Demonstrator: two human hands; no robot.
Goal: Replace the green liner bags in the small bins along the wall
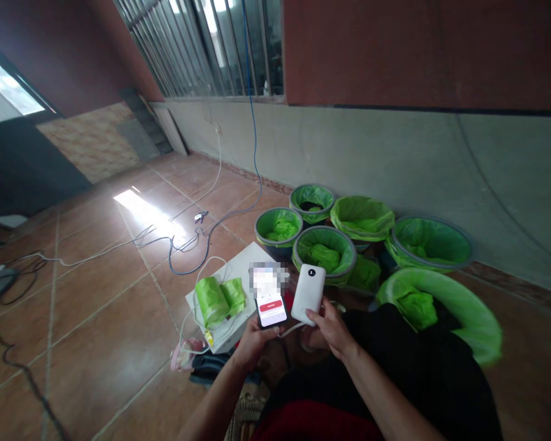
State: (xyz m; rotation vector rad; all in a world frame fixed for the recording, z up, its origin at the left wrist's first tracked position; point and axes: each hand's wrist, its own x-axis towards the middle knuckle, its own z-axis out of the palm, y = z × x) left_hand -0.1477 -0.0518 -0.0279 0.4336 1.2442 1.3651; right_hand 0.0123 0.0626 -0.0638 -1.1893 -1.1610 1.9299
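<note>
My left hand (256,338) is wrapped round the lower end of a phone (272,311), whose lit screen shows a red button. Beside it, my right hand (329,327) grips a white power bank (309,294) with a small dark round spot near its top. A white cable (294,329) runs from the lower edge of the power bank toward the phone. Left of the phone, a roll of green bags (212,300) lies on a white box (239,331).
Several bins lined with green bags, one of them a bin (325,251) just beyond my right hand, stand by the wall. A blue cable (254,147) hangs from the barred window to the tiled floor (114,294). More cables lie at the left.
</note>
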